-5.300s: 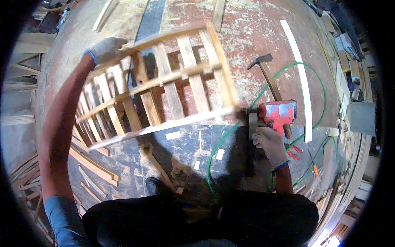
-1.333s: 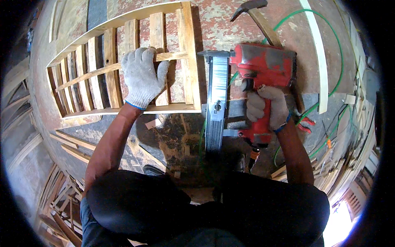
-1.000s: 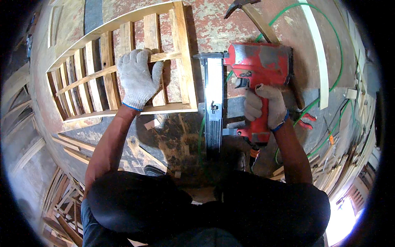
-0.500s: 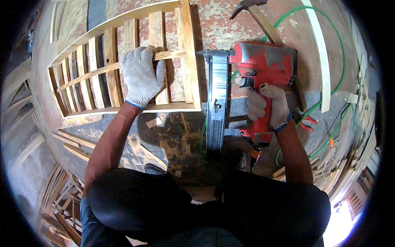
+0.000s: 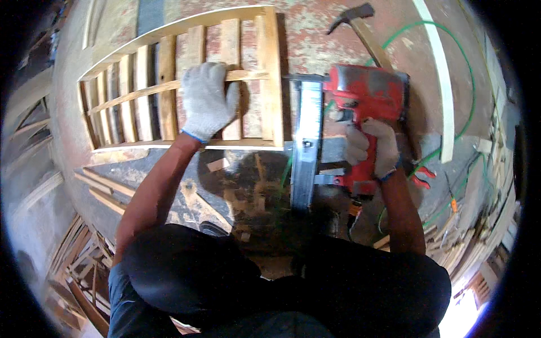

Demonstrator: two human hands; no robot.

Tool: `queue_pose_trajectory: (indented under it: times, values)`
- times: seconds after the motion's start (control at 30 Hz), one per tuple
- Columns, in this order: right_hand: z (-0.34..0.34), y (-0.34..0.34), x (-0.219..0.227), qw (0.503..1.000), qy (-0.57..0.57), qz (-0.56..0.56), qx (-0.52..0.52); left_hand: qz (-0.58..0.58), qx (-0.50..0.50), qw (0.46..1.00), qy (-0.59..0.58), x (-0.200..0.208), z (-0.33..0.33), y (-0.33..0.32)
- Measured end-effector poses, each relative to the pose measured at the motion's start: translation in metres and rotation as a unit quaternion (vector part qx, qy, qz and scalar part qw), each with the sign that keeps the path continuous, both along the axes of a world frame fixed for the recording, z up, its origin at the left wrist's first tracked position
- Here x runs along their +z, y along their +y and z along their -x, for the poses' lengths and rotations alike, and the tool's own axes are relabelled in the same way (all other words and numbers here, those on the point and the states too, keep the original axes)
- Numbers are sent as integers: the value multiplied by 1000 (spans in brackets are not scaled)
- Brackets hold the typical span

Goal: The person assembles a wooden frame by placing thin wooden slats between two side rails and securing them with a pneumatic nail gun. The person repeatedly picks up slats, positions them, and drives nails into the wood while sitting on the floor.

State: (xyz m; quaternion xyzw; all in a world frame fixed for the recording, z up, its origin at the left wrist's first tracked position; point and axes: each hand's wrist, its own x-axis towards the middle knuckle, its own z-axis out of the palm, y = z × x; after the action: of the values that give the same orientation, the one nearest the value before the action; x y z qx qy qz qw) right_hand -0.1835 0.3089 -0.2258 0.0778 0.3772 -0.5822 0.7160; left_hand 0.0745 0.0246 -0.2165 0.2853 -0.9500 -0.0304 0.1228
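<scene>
A slatted wooden frame (image 5: 273, 107) lies on the floor at the front left, with several cross slats and a thin lengthwise strip (image 5: 147, 91) through its middle. My left hand (image 5: 208, 101), in a grey knit glove, has its fingers bent over that strip near the frame's right end. My right hand (image 5: 375, 145), gloved alike, is wrapped around the handle of a worn red nail gun (image 5: 369, 93). The gun's long magazine (image 5: 307, 141) runs toward me. Its nose points left at the frame's end board, just short of it. A hose fitting (image 5: 354, 212) hangs from the handle's base.
A claw hammer (image 5: 369, 42) lies beyond the nail gun. Right of it are a pale strip (image 5: 445, 107), a green hose (image 5: 472, 90), red-handled pliers (image 5: 424, 177) and an orange-handled tool (image 5: 453, 205). Loose wood strips (image 5: 107, 188) lie at left, with scrap piles on both sides.
The whole view has shifted slightly, so things sit farther right. The nail gun's nose stands a little farther from the frame's end board. Both hands keep their hold.
</scene>
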Motion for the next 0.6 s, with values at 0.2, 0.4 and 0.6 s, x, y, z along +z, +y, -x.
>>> queue_pose_trajectory:
  times: [0.2,0.4,0.6]
  values:
    - [0,12,17,990,113,-65,-56,-67,-31,996,43,20,-12,-7]
    - [9,37,18,966,246,14,-80,-86,-60,993,49,42,-60,-5]
    - [-5,34,33,537,834,-123,47,-86,88,991,55,57,-168,7]
